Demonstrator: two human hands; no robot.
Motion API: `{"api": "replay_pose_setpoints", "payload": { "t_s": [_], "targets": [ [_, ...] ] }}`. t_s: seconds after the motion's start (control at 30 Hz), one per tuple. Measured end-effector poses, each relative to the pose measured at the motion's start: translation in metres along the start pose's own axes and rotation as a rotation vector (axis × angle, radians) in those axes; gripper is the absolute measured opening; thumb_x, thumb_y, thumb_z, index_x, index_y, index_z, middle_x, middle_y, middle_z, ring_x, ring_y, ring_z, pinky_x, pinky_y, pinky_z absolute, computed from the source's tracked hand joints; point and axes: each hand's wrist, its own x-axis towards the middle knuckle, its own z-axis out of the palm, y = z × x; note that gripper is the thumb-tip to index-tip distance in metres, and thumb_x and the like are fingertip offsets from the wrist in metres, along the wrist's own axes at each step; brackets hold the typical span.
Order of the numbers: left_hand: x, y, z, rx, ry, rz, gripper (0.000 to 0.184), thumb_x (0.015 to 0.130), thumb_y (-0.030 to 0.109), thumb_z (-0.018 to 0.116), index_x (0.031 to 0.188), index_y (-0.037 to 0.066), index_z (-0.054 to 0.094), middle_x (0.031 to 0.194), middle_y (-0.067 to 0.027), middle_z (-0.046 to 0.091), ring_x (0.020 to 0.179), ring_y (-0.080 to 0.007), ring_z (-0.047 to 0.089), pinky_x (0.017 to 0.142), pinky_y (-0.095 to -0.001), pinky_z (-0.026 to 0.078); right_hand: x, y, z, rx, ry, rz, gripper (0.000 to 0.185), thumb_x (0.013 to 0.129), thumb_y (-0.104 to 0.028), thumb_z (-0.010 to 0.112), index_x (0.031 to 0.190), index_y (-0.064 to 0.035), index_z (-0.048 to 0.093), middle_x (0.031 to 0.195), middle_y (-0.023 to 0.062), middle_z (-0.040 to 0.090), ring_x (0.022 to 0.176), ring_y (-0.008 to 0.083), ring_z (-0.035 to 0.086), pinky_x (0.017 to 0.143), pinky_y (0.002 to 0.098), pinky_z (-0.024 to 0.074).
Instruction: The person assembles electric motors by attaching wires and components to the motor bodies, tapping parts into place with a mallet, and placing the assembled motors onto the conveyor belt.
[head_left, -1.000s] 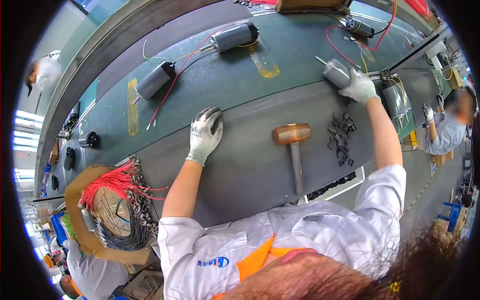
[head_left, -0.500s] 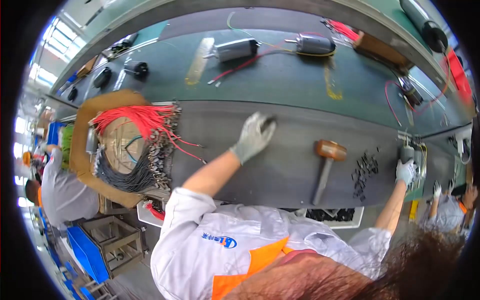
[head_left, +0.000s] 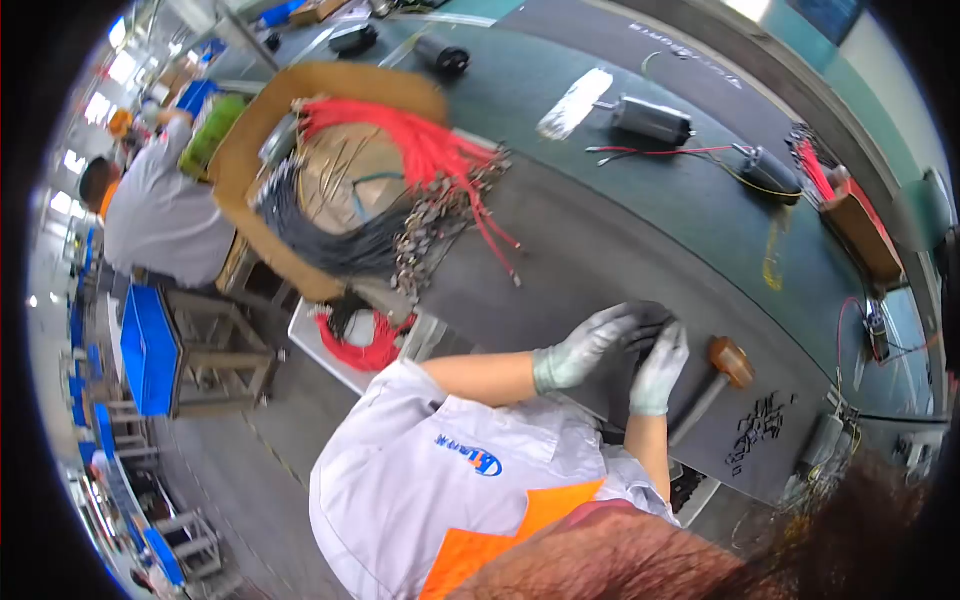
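Note:
My left hand (head_left: 597,345) and my right hand (head_left: 661,368), both in pale work gloves with darkened fingers, meet over the dark mat (head_left: 560,240). Their fingers are bent and closed towards each other. Whatever may lie between the fingertips is blurred and hidden. Just right of my right hand lies a mallet (head_left: 731,362) with a brown head, its handle pointing towards my body. Beyond it is a scattered pile of small black pieces (head_left: 757,432).
A cardboard box (head_left: 235,205) on the left holds bundled red wires (head_left: 400,140) and black wires (head_left: 330,240) with metal ends. Cylindrical motors (head_left: 650,120) lie on the green bench behind. Red wire coils (head_left: 365,345) sit in a white tray below. A co-worker (head_left: 160,215) stands at far left.
My right hand has left the metal fixture at the far right and come to the middle. My left hand has moved to meet it. The view has turned left.

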Motion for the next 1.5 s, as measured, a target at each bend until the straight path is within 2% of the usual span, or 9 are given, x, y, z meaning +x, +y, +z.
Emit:
{"api": "replay_pose_setpoints", "payload": {
  "t_s": [0.2, 0.27, 0.43, 0.53, 0.63, 0.7, 0.83, 1.2, 1.5],
  "targets": [
    [0.023, -0.027, 0.035, 1.008, 0.072, 0.279, 0.062, 0.108, 0.033, 0.053, 0.156, -0.002, 0.036, 0.159, -0.0165, 0.043, 0.146, -0.0291, 0.043, 0.122, -0.0398, 0.032, 0.068, 0.052, -0.045, -0.377, 0.379, -0.272, 0.045, 0.11, -0.037, 0.044, 0.107, 0.0045, 0.062, 0.093, 0.0125, 0.064, 0.081, 0.0233, 0.06, 0.077, 0.0355, 0.0498],
    [0.035, -0.015, 0.034, 0.936, 0.016, 0.224, 0.061, 0.108, 0.032, 0.053, 0.156, -0.002, 0.037, 0.158, -0.0173, 0.044, 0.145, -0.0286, 0.044, 0.121, -0.0396, 0.034, 0.101, 0.031, -0.049, 0.25, 0.537, -0.054, 0.045, 0.11, -0.036, 0.045, 0.11, 0.0051, 0.062, 0.097, 0.0149, 0.067, 0.084, 0.0256, 0.063, 0.079, 0.0373, 0.0511],
    [0.022, 0.004, 0.012, 0.767, -0.091, 0.03, 0.056, 0.108, 0.028, 0.054, 0.154, -0.001, 0.04, 0.148, -0.018, 0.054, 0.137, -0.0241, 0.051, 0.116, -0.0377, 0.039, 0.115, -0.034, -0.031, -0.006, 0.719, 0.009, 0.051, 0.109, -0.037, 0.046, 0.131, 0.0073, 0.061, 0.119, 0.0207, 0.071, 0.102, 0.031, 0.069, 0.093, 0.0365, 0.0531],
    [-0.058, 0.025, -0.019, 0.533, -0.105, -0.232, 0.052, 0.107, 0.024, 0.059, 0.15, -0.002, 0.044, 0.131, -0.0133, 0.066, 0.119, -0.0176, 0.063, 0.106, -0.0351, 0.048, 0.159, -0.019, -0.174, -0.45, 0.495, -0.122, 0.049, 0.107, -0.035, 0.053, 0.128, 0.0079, 0.063, 0.117, 0.0189, 0.072, 0.1, 0.0306, 0.068, 0.092, 0.0372, 0.0531],
    [-0.154, 0.084, -0.065, 1.198, 0.03, -0.212, 0.019, 0.095, 0.021, 0.072, 0.091, 0.003, 0.07, 0.081, -0.009, 0.071, 0.075, -0.0176, 0.07, 0.068, -0.0346, 0.054, 0.154, -0.001, -0.19, -0.647, 0.295, -0.106, 0.045, 0.104, -0.032, 0.059, 0.125, 0.0076, 0.065, 0.114, 0.0178, 0.072, 0.099, 0.0307, 0.068, 0.091, 0.0383, 0.053],
    [-0.23, 0.082, -0.118, 1.356, 0.461, -0.316, 0.018, 0.091, 0.02, 0.072, 0.086, 0.002, 0.071, 0.076, -0.0124, 0.07, 0.067, -0.0224, 0.068, 0.063, -0.0365, 0.053, 0.139, -0.013, -0.189, -0.675, 0.142, 0.036, 0.04, 0.1, -0.028, 0.065, 0.121, 0.0064, 0.067, 0.111, 0.0176, 0.073, 0.098, 0.0312, 0.069, 0.091, 0.0397, 0.0528],
    [-0.329, 0.018, -0.215, 1.348, 0.553, -0.715, 0.023, 0.091, 0.022, 0.065, 0.091, 0.0, 0.072, 0.081, -0.0197, 0.072, 0.074, -0.0308, 0.07, 0.069, -0.0419, 0.053, 0.146, -0.036, -0.131, -1.252, 0.334, -0.461, 0.037, 0.097, -0.025, 0.069, 0.121, 0.003, 0.069, 0.113, 0.02, 0.073, 0.102, 0.0338, 0.069, 0.093, 0.0407, 0.0519],
    [-0.247, -0.019, -0.194, 1.097, 1.212, -0.317, 0.026, 0.094, 0.018, 0.06, 0.104, -0.003, 0.072, 0.095, -0.0242, 0.075, 0.091, -0.0299, 0.073, 0.08, -0.0404, 0.054, 0.358, -0.037, -0.041, -1.341, -0.01, -0.618, 0.06, 0.088, -0.031, 0.077, 0.14, -0.0086, 0.057, 0.135, 0.0261, 0.06, 0.123, 0.0431, 0.059, 0.103, 0.0457, 0.0482],
    [-0.24, -0.013, -0.189, 1.277, 0.97, -0.325, 0.033, 0.095, 0.019, 0.062, 0.117, -0.003, 0.07, 0.119, -0.0243, 0.072, 0.113, -0.0354, 0.068, 0.094, -0.0406, 0.052, 0.406, -0.023, 0.006, -1.183, -0.192, -0.459, 0.084, 0.08, -0.034, 0.084, 0.15, -0.0059, 0.046, 0.142, 0.0283, 0.054, 0.132, 0.0421, 0.054, 0.109, 0.0468, 0.0449]
  ]
}}
